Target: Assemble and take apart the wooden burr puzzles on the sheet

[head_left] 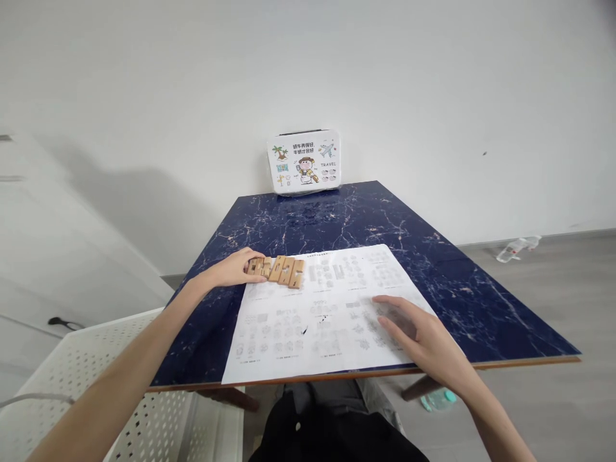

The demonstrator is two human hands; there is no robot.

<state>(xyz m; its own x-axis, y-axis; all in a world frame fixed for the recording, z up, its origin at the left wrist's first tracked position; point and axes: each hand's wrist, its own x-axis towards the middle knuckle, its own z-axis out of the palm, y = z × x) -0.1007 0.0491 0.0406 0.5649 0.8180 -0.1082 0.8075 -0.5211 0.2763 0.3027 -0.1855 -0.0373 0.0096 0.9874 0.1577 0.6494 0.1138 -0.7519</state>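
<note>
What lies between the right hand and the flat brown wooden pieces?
In the head view, only a white paper sheet with grey print shows between the right hand and the flat brown wooden pieces.

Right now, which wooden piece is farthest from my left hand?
The rightmost wooden piece, at the end of the line; every other one lies closer to your left hand.

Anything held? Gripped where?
Left hand: thumb and fingers around the left end of the row of wooden pieces; grip or mere touch, can't tell. Right hand: open, on or over the paper sheet, holding nothing.
</note>
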